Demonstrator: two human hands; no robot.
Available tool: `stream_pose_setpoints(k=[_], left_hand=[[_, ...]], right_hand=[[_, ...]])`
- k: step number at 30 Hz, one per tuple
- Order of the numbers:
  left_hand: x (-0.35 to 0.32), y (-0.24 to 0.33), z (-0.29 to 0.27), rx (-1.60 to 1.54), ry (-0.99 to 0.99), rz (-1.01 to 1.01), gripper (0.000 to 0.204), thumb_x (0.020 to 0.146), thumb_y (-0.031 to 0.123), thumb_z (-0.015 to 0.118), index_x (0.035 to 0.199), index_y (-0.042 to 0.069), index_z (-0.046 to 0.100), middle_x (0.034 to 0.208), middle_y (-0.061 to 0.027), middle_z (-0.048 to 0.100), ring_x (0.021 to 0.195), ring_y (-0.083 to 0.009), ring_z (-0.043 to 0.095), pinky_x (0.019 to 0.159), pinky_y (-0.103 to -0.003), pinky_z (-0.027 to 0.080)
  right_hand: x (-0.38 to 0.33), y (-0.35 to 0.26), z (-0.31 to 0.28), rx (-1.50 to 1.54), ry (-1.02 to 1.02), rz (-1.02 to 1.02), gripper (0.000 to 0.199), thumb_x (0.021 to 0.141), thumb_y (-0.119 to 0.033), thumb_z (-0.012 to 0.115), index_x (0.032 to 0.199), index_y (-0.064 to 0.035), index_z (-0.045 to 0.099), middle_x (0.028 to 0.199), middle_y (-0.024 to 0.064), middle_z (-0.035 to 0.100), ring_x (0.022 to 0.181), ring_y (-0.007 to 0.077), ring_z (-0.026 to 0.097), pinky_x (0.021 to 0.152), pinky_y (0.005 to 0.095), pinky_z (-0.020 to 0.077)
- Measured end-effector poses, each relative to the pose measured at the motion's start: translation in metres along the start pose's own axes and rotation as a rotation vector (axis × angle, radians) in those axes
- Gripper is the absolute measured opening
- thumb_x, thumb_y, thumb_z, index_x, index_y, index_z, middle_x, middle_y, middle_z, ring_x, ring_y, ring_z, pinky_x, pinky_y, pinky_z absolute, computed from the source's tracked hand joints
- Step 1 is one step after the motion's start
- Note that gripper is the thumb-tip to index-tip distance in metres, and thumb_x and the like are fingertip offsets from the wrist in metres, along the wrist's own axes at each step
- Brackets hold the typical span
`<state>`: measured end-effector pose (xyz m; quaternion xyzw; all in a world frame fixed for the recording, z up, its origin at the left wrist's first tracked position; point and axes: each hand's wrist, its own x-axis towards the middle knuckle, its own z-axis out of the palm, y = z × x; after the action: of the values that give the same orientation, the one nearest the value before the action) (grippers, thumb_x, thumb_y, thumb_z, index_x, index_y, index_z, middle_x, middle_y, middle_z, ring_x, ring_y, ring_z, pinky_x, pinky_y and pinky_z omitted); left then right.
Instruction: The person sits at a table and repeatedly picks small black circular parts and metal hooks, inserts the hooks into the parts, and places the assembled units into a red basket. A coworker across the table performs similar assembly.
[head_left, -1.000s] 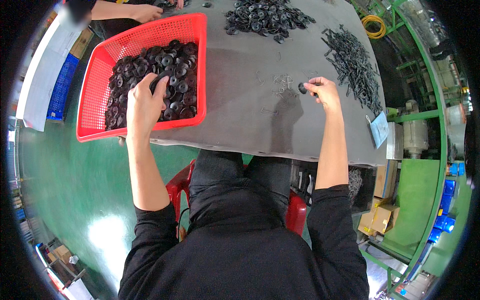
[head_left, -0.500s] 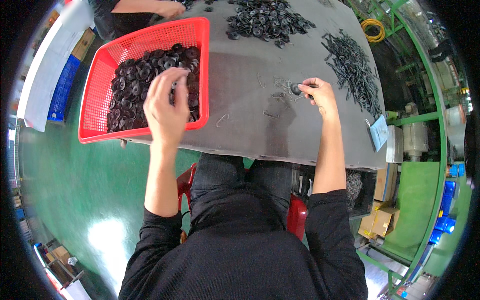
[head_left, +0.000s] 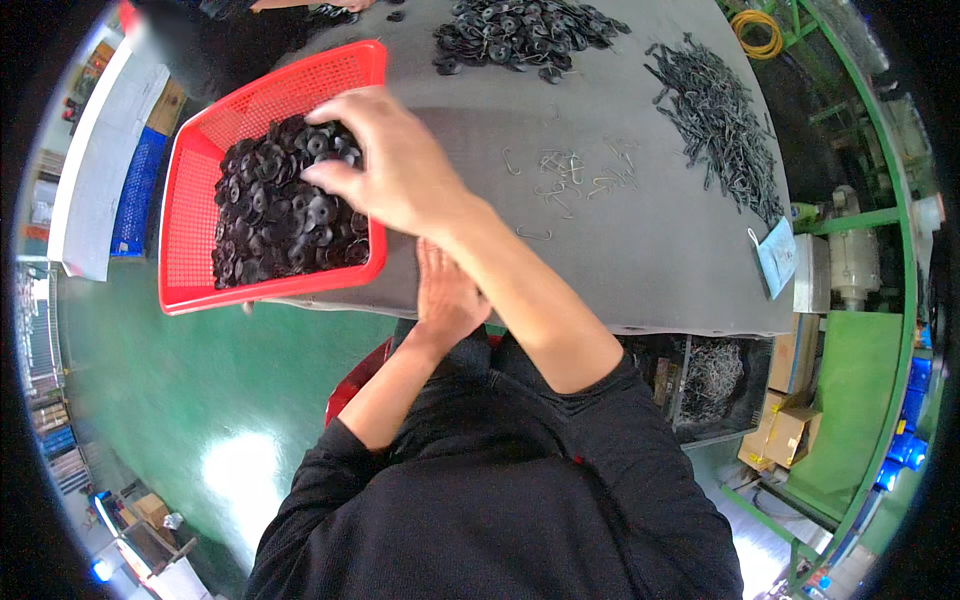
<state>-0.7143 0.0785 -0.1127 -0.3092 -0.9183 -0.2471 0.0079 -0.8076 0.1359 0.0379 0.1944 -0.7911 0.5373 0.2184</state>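
Note:
My right hand [head_left: 390, 165] reaches across my body and hovers over the red mesh basket [head_left: 270, 295], fingers curled down onto the heap of black round discs [head_left: 270, 225] inside it. Whether it holds a disc is hidden. My left hand [head_left: 445, 290] lies flat at the front edge of the grey table [head_left: 650, 270], its fingertips tucked under my right forearm, and I see nothing in it. A few loose bent wire hooks [head_left: 565, 175] lie on the table just right of my right hand.
A second pile of black discs [head_left: 520, 30] lies at the table's far side, and a long heap of dark metal clips [head_left: 720, 110] at the right. Another person's hand [head_left: 300, 5] works at the far edge. A red stool [head_left: 355, 375] stands under me; cardboard boxes [head_left: 790, 435] stand at right.
My right hand has swung left from the table's right side to over the basket. My left hand has left the basket and dropped back to the table's front edge.

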Motion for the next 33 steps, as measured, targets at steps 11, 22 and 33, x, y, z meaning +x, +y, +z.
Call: stream_pose_setpoints(k=[11, 22, 33], left_hand=[[0.191, 0.023, 0.058, 0.159, 0.13, -0.002, 0.081, 0.086, 0.052, 0.045, 0.139, -0.002, 0.019, 0.142, -0.0286, 0.018, 0.134, -0.043, 0.009, 0.108, -0.052, 0.01], [0.149, 0.016, 0.013, -0.769, 0.34, 0.111, 0.033, 0.087, -0.002, 0.047, 0.118, 0.005, 0.051, 0.117, -0.0089, 0.056, 0.109, -0.0166, 0.053, 0.093, -0.029, 0.041], [0.105, 0.022, -0.068, -0.814, 0.588, -0.015, 0.022, 0.09, -0.001, 0.044, 0.111, -0.002, 0.052, 0.114, -0.01, 0.055, 0.108, -0.0156, 0.052, 0.094, -0.03, 0.039]], right_hand=[[-0.128, 0.21, -0.203, -0.923, 0.19, 0.491, 0.043, 0.093, -0.028, 0.043, 0.13, -0.0074, 0.039, 0.134, 0.0129, 0.043, 0.13, 0.0296, 0.032, 0.105, 0.0498, 0.0236], [-0.135, 0.144, -0.16, -0.447, 0.161, 0.4, 0.042, 0.09, -0.024, 0.046, 0.131, -0.0136, 0.041, 0.135, 0.0106, 0.042, 0.128, 0.0277, 0.036, 0.107, 0.0466, 0.0215], [-0.127, 0.158, -0.114, -1.228, -0.033, 0.365, 0.041, 0.091, -0.03, 0.038, 0.129, -0.0146, 0.046, 0.139, 0.001, 0.039, 0.133, 0.0212, 0.027, 0.105, 0.0617, 0.0079]])
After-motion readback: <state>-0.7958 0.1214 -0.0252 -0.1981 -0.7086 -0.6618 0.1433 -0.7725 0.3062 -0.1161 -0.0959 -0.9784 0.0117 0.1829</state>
